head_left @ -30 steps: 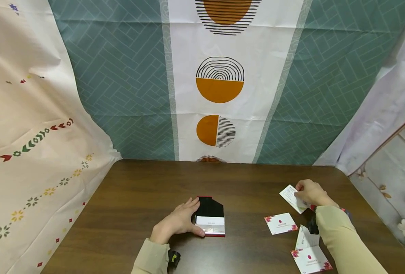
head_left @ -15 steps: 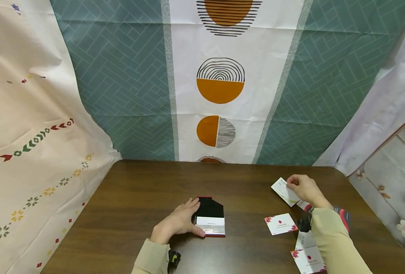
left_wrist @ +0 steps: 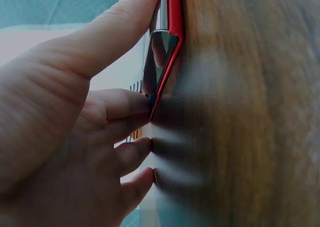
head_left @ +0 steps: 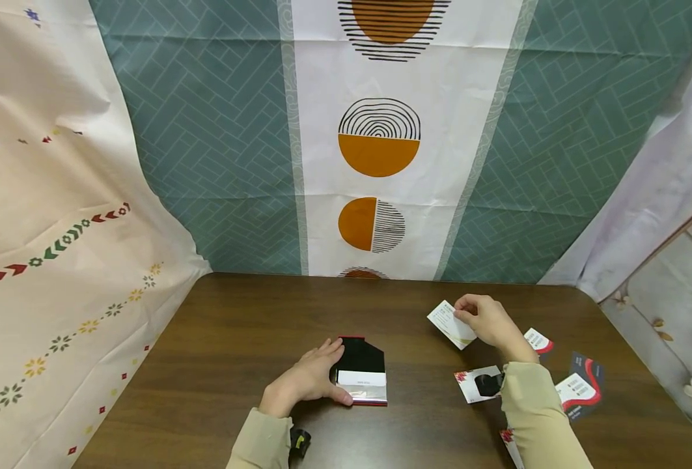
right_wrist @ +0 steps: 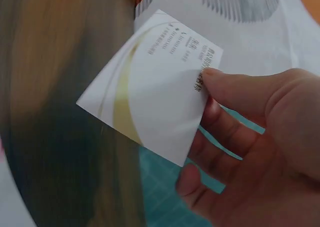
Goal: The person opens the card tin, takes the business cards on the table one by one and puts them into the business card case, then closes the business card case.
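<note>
My left hand holds the left side of a red-edged card case on the table, with the thumb at its near corner and the fingers spread along its far left side. The case lies open, its black inside showing, and a white card sits behind its shiny metal part. In the left wrist view the fingertips of the other fingers reach down to the tabletop. My right hand pinches a white business card with a yellow-green curve by one edge, tilted above the table to the right of the case.
On the right of the brown wooden table lie several more cards: a white card with red flowers, another mostly under the right sleeve, and dark cards with red and white. A patterned cloth hangs behind.
My right hand has carried the white business card leftward from the right side of the table, uncovering the dark cards. The left hand and the card case have stayed in place.
</note>
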Motion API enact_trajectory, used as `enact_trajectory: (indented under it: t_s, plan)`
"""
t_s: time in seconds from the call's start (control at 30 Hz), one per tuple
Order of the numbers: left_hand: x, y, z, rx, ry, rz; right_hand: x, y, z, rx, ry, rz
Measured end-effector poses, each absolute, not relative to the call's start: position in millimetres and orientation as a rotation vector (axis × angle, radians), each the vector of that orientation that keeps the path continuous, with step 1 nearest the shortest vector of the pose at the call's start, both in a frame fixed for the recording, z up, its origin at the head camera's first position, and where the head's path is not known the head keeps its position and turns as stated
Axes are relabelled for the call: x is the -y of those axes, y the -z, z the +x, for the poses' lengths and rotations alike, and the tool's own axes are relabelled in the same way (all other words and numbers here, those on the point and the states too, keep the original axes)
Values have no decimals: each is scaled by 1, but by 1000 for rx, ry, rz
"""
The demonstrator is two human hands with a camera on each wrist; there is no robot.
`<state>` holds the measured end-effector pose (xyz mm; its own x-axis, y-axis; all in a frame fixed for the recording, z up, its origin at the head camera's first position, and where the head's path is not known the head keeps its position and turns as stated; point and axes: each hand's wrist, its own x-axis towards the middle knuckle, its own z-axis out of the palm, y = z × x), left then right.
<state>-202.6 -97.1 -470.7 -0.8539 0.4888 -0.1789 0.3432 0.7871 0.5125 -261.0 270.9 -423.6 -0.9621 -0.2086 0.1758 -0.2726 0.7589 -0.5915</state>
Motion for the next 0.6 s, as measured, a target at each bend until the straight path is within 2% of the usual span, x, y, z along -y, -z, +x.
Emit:
enact_trajectory:
  t_s: [0.27,0.6]
  plan:
    - [97,469,-200,-2672,-683,633,-237,429,-257,2839,-1112,416]
    - [97,467,-201,-2681,-697,638,-199,440,-246,2768,-1317,321]
